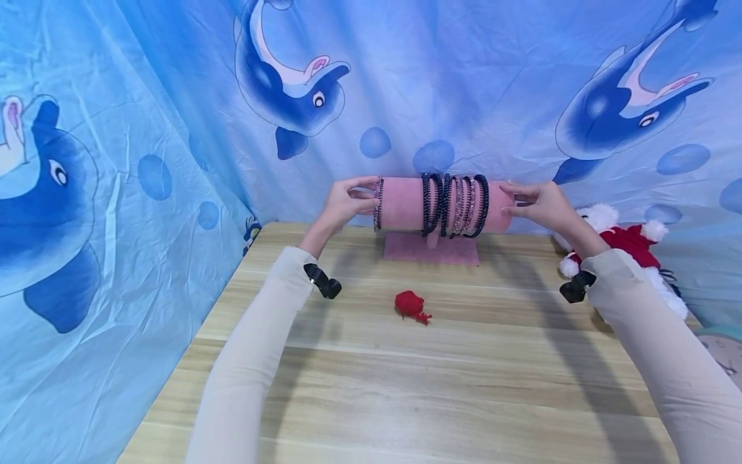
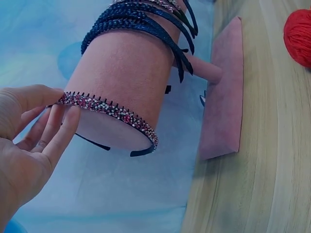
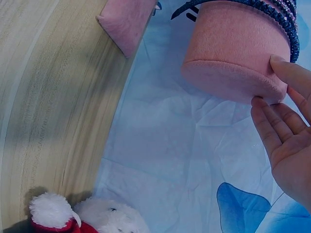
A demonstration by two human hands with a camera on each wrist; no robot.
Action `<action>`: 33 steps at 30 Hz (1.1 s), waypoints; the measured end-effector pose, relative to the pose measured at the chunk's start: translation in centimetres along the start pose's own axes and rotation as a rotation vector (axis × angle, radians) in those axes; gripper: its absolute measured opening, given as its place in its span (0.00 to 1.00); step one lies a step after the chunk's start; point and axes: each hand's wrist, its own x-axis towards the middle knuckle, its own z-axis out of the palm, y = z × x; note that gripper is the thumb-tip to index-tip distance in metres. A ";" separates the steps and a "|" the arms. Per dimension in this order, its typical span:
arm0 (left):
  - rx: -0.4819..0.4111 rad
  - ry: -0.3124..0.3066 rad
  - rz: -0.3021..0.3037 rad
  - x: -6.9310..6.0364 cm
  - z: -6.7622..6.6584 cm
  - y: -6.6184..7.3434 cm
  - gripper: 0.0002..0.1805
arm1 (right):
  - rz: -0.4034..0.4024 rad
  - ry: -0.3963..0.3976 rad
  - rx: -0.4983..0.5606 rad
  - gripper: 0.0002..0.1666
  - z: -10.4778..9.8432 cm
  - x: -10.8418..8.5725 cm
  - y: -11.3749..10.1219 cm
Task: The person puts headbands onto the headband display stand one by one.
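A pink velvet roll stand stands at the back of the table, bearing several headbands, dark blue beaded and pink glittery, bunched right of its middle. My left hand pinches a multicoloured glittery headband between thumb and fingers at the roll's left end. In the left wrist view this headband lies around the rim of the roll, its tips below. My right hand holds the roll's right end, thumb on the side and fingertips against the end face. A dark blue headband sits nearest that hand.
A ball of red yarn with a loose tail lies on the wooden table in front of the stand. At the right edge are a white plush toy in red and a round pale object. A blue dolphin-print curtain hangs behind.
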 end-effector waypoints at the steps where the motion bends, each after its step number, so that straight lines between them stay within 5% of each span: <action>1: 0.001 0.001 0.005 0.0 0.1 0.0 0.30 | 0.003 0.002 -0.002 0.37 0.0 0.0 0.0; 14: 0.112 0.009 0.112 0.3 0.3 -0.5 0.27 | 0.005 -0.003 0.000 0.37 0.0 0.0 -0.1; 21: 0.346 -0.021 0.189 -0.1 -0.4 -0.6 0.31 | 0.003 -0.002 0.003 0.37 0.1 -0.1 0.0; 33: 0.554 -0.100 0.288 -0.1 -0.8 -0.6 0.39 | 0.000 -0.001 0.008 0.37 0.0 0.0 -0.1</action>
